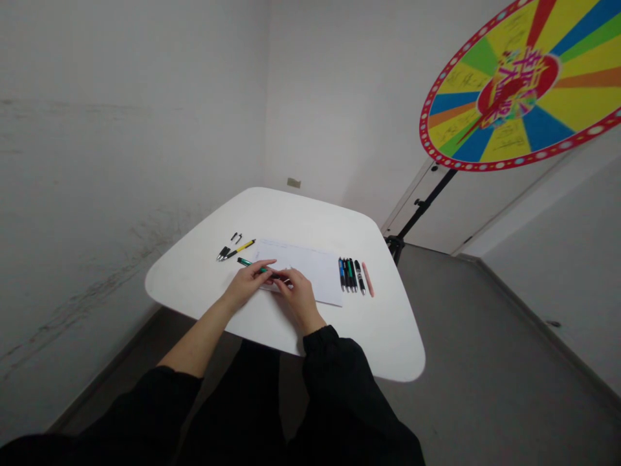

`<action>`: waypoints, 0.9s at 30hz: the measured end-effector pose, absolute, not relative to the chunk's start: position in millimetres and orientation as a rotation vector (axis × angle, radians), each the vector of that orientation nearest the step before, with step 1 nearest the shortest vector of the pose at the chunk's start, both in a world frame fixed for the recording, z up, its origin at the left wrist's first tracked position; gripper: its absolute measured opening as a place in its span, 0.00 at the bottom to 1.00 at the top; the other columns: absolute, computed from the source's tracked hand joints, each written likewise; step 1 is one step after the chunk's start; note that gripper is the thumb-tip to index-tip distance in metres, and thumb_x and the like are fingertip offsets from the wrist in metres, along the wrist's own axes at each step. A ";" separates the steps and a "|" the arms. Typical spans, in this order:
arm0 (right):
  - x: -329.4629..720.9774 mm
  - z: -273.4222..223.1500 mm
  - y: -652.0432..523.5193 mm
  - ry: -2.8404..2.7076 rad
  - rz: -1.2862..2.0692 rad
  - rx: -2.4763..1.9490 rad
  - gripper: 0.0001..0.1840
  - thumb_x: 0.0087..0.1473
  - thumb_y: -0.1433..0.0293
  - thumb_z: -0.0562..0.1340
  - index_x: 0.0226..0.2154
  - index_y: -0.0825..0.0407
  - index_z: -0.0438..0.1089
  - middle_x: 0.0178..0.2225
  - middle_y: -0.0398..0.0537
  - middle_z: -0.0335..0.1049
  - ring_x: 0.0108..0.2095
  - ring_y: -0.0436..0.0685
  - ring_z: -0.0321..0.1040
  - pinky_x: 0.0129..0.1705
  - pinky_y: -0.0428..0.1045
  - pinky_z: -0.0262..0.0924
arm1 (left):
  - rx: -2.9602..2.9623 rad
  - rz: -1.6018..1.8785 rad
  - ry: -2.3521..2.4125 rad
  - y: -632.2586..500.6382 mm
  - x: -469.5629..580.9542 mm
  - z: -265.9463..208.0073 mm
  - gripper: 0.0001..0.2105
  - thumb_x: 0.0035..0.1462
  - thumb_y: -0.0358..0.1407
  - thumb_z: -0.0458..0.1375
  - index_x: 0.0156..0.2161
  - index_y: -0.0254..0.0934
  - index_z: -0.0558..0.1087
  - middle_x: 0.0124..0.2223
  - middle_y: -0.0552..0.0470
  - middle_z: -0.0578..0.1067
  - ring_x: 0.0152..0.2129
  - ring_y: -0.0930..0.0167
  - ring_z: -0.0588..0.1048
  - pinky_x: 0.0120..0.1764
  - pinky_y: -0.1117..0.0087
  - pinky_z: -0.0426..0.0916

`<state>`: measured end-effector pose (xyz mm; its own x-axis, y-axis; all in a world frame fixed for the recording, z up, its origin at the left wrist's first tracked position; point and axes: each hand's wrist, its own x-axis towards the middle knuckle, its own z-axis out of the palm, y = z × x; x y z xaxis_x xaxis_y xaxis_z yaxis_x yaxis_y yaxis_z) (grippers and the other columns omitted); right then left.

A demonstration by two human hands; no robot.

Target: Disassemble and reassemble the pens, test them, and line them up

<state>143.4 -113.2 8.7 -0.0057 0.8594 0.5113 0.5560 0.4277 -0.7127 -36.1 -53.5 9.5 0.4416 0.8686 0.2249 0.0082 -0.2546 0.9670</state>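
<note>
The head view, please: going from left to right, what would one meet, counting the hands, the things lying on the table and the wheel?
black pen pieces with silver tips, left hand, right hand, blue-and-black pen, black-and-silver pen, pink pen, colourful wheel

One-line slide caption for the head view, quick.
Left hand holds a green pen, right hand at its end, over the edge of white paper, other pens to either side on the table.
</note>
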 end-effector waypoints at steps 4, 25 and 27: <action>143.4 9.2 -113.2 -1.673 0.411 -1.281 0.10 0.61 0.72 0.64 0.45 0.48 0.77 0.41 0.49 0.78 0.39 0.55 0.75 0.46 0.52 0.72 | 1.580 1.033 0.769 -52.2 -36.1 7.6 0.26 0.60 0.48 0.63 0.59 0.37 0.74 0.47 0.46 0.82 0.39 0.63 0.83 0.50 0.56 0.78; 141.8 10.3 -118.3 -1.934 0.047 -1.623 0.07 0.63 0.71 0.63 0.41 0.51 0.79 0.39 0.53 0.76 0.45 0.62 0.67 0.51 0.56 0.63 | 2.230 1.192 0.843 -52.2 -30.4 -13.0 0.15 0.68 0.32 0.50 0.58 0.38 0.65 0.45 0.46 0.75 0.41 0.66 0.76 0.50 0.58 0.73; 141.4 12.1 -120.4 -1.922 0.030 -1.655 0.08 0.64 0.73 0.62 0.41 0.52 0.79 0.40 0.54 0.76 0.45 0.63 0.67 0.51 0.56 0.63 | 2.310 1.189 0.845 -52.0 -29.5 -14.5 0.15 0.67 0.30 0.48 0.58 0.38 0.65 0.46 0.45 0.74 0.43 0.65 0.75 0.51 0.56 0.73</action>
<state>141.4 -120.4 12.1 -0.0465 0.9077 0.4170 0.8940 0.2240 -0.3880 -29.5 -52.0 -14.5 0.4533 0.6746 0.5826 0.3280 -0.7340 0.5947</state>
